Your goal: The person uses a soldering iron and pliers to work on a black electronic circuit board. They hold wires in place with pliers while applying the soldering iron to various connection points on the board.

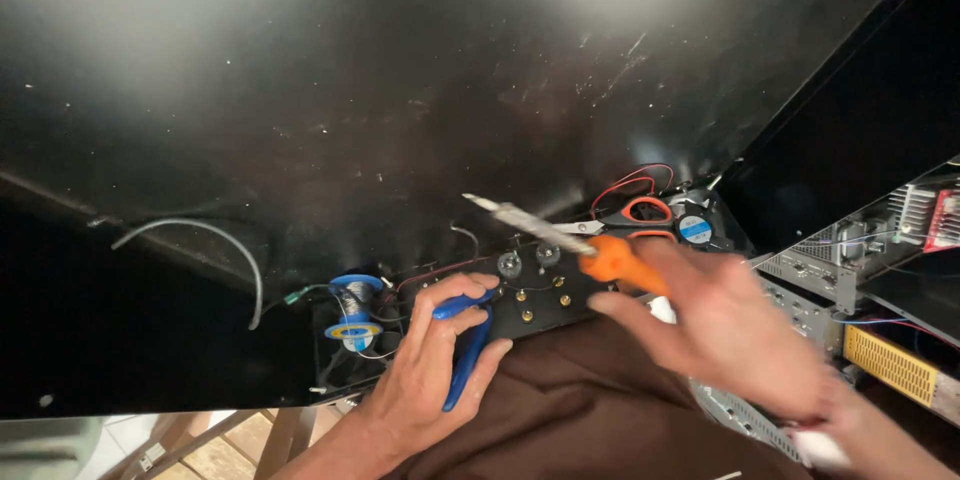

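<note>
My left hand grips a blue-handled pair of pliers against the near edge of a small black panel fitted with brass studs and two clear bulbs. My right hand holds a soldering iron by its orange handle. Its metal shaft points up and to the left, above the panel. The right hand is blurred. A brown cloth lies over my lap below both hands.
A blue spool of solder wire sits left of the panel. Orange-handled scissors, a small black fan and red wires lie behind it. Open electronic chassis stand at the right. The big black tabletop fills the background.
</note>
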